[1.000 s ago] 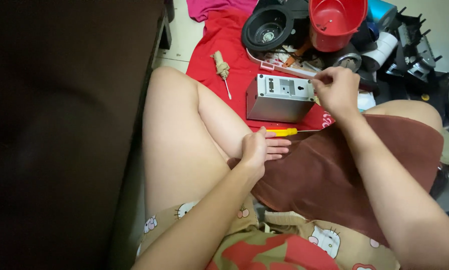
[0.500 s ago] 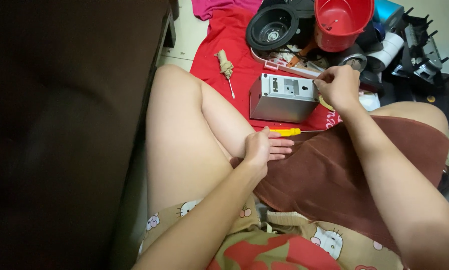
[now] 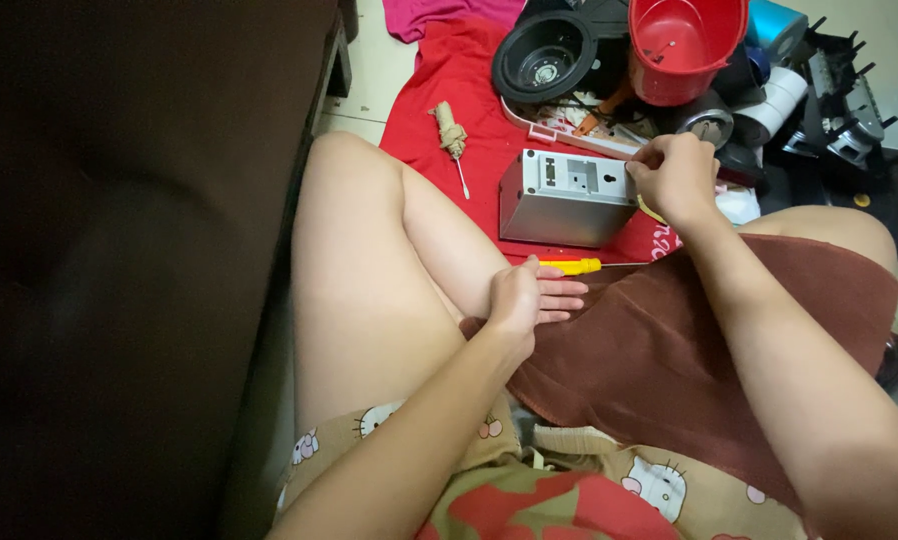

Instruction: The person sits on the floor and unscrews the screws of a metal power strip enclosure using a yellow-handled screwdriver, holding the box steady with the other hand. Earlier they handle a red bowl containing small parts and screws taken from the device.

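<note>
While hands differ, right hand [image 3: 677, 178] grips grey box [image 3: 561, 198].

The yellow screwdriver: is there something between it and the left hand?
Nothing visible. The left hand rests on the brown cloth, fingertips just below the yellow screwdriver, with no object between them. The right hand is at the grey box.

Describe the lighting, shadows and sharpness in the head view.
Head view: even indoor light, no harsh glare; the grey metal box and right hand on its corner look sharp; the left hand rests well lit beside the yellow screwdriver; the dark furniture filling the left side is underexposed, almost featureless.
</note>
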